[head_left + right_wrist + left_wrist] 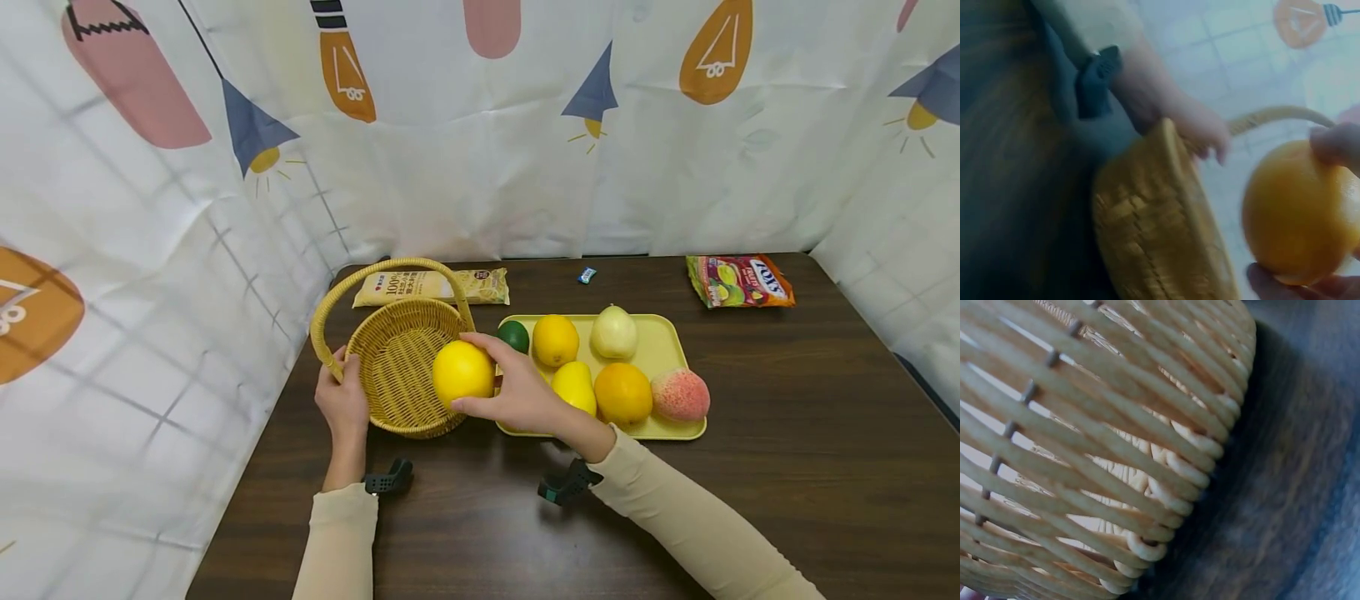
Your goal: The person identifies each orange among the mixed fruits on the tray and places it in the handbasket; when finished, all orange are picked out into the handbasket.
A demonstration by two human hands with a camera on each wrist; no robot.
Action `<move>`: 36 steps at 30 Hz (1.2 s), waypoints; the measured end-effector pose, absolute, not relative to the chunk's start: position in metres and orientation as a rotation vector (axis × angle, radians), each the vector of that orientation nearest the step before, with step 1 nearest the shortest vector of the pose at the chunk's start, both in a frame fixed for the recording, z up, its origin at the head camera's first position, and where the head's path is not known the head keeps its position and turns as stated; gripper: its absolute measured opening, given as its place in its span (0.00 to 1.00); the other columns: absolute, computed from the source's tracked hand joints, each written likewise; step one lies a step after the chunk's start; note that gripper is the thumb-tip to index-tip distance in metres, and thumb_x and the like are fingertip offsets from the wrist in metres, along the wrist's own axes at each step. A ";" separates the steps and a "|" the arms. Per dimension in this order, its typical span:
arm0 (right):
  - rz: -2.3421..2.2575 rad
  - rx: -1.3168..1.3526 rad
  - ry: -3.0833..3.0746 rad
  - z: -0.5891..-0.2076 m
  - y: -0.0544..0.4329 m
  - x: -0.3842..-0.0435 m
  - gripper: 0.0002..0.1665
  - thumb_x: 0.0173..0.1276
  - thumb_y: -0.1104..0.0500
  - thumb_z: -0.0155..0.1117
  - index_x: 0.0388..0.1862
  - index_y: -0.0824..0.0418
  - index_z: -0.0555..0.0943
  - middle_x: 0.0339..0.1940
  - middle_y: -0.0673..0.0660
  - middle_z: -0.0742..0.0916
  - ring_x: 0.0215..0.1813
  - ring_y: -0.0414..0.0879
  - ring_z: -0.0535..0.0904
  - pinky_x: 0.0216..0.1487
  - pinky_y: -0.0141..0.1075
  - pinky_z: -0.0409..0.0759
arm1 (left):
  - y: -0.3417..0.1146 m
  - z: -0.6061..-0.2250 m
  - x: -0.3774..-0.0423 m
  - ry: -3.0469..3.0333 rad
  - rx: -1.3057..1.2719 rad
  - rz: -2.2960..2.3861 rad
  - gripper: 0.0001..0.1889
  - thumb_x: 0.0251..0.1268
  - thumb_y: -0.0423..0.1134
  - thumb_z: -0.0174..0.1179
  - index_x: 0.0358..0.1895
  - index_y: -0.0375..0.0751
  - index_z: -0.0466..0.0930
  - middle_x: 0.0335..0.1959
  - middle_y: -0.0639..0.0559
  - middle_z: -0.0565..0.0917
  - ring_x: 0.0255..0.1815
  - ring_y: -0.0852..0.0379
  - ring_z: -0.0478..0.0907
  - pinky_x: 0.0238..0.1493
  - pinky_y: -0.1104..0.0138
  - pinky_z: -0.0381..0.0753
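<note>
My left hand (345,404) grips the left side of a woven basket (367,408), by the rim where its arched handle (322,321) joins. The basket stands on the table, and nothing shows inside the visible part of it. Above its right rim, my right hand (521,387) holds a round yellow-orange orange (462,373) between thumb and fingers. The same orange (1300,212) fills much of the right wrist view, with fingertips above and below it. Only the basket's weave (1104,444) and the tabletop show in the left wrist view, with a sliver of finger at the corner.
Right of the basket, a yellow tray (660,329) holds two oranges (622,393), a yellow pear (576,387), a pale pear (614,332), a peach (680,394) and a dark green fruit (513,335). Behind lie a long packet (483,286), a small blue wrapper (587,275) and a candy bag (738,281).
</note>
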State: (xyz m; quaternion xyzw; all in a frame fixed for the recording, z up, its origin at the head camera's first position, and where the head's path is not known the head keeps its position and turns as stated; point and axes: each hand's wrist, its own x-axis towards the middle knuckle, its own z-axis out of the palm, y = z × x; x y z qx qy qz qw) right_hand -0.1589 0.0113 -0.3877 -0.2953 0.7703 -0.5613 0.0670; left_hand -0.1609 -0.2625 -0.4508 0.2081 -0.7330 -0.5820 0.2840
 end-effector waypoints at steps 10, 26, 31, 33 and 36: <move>-1.854 -0.785 2.251 -0.412 -0.043 -0.161 0.48 0.56 0.50 0.76 0.73 0.46 0.64 0.64 0.50 0.76 0.53 0.43 0.78 0.49 0.38 0.79 | -0.268 -0.450 -0.154 -1.961 0.551 -1.553 0.14 0.71 0.45 0.54 0.35 0.35 0.72 0.59 0.44 0.78 0.41 0.50 0.74 0.36 0.69 0.68; -1.690 -0.563 2.492 -0.421 -0.093 -0.187 0.53 0.52 0.44 0.77 0.74 0.54 0.62 0.65 0.55 0.74 0.55 0.48 0.76 0.50 0.41 0.78 | -0.261 -0.453 -0.160 -1.948 0.557 -1.521 0.14 0.71 0.43 0.55 0.37 0.32 0.73 0.54 0.45 0.79 0.42 0.54 0.74 0.38 0.69 0.69; -1.657 -0.534 2.511 -0.420 -0.102 -0.195 0.54 0.52 0.44 0.77 0.74 0.55 0.61 0.67 0.57 0.71 0.55 0.48 0.75 0.49 0.41 0.77 | -0.261 -0.451 -0.163 -1.961 0.536 -1.532 0.14 0.71 0.44 0.55 0.41 0.33 0.77 0.53 0.43 0.79 0.42 0.49 0.75 0.34 0.73 0.71; -1.653 -0.523 2.506 -0.420 -0.106 -0.198 0.54 0.52 0.45 0.77 0.74 0.55 0.61 0.67 0.57 0.71 0.54 0.47 0.75 0.48 0.40 0.78 | -0.258 -0.444 -0.161 -1.964 0.530 -1.546 0.13 0.71 0.42 0.55 0.39 0.32 0.75 0.56 0.41 0.78 0.44 0.52 0.75 0.36 0.73 0.71; -1.638 -0.510 2.490 -0.419 -0.110 -0.202 0.53 0.53 0.44 0.76 0.74 0.55 0.62 0.65 0.57 0.72 0.52 0.47 0.75 0.46 0.39 0.78 | -0.259 -0.444 -0.162 -1.956 0.531 -1.550 0.13 0.70 0.42 0.55 0.39 0.32 0.75 0.57 0.41 0.79 0.43 0.55 0.74 0.39 0.70 0.70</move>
